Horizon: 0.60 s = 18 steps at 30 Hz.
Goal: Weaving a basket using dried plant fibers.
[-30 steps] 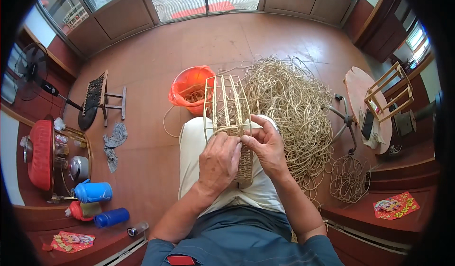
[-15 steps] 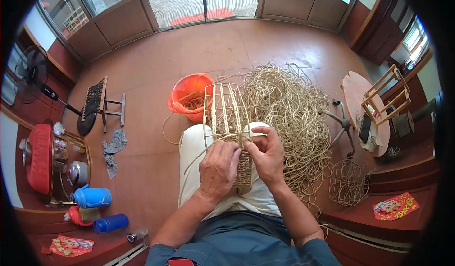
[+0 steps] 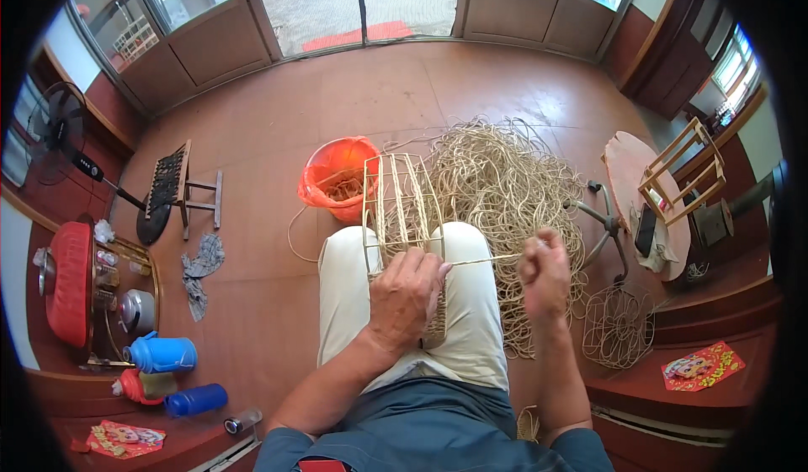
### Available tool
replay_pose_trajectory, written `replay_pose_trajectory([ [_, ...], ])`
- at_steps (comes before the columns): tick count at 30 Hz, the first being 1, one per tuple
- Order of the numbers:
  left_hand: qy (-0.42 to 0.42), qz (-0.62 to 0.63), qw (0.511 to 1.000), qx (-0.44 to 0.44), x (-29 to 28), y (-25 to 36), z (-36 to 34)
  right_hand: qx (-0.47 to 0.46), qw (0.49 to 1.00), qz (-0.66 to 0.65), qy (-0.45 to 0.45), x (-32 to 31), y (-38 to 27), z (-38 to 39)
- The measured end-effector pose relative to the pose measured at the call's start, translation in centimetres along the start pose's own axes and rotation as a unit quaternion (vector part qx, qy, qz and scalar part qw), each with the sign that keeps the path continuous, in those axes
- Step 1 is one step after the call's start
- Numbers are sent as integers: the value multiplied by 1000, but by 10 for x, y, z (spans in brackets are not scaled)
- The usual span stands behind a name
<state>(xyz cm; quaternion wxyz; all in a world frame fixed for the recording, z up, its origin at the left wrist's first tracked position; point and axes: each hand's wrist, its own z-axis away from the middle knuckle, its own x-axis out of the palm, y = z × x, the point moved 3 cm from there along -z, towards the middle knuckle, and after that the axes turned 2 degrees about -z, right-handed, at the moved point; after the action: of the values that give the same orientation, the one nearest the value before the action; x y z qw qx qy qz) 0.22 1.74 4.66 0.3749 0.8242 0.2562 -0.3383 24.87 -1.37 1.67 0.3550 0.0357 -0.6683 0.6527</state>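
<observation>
A partly woven basket (image 3: 402, 188) stands between my knees, with a thin frame and upright cord-wrapped ribs at its far end. Its near part is closely woven, mostly under my left hand (image 3: 406, 297). That hand is closed over the weaving edge, thumb toward the right. My right hand (image 3: 545, 276) is a fist out to the right, gripping a tan cord (image 3: 486, 261). The cord runs taut from the basket beside my left thumb to the right fist. Behind the right hand lies a big tangled heap of the same cord (image 3: 497, 186).
An orange-lined bucket (image 3: 352, 148) with cord stands beyond my left knee. To the left are a stool (image 3: 178, 177), a grey rag (image 3: 202, 262), a fan (image 3: 63, 127) and a blue jug (image 3: 164, 352). At right are a wheeled base (image 3: 608, 220) and a wire frame (image 3: 619, 325).
My right hand has moved from the basket out to the right, drawing the cord straight. The loose cord end left of the basket is gone from there. My left hand has shifted slightly right.
</observation>
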Motion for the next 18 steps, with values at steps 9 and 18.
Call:
replay_pose_trajectory([
  [9,-6,7,1000,-13,-1,10,-15,-133,783,607,40,-32,-14,9],
  [18,-9,18,1000,-21,0,6,-19,-109,907,362,-184,61,49,35],
])
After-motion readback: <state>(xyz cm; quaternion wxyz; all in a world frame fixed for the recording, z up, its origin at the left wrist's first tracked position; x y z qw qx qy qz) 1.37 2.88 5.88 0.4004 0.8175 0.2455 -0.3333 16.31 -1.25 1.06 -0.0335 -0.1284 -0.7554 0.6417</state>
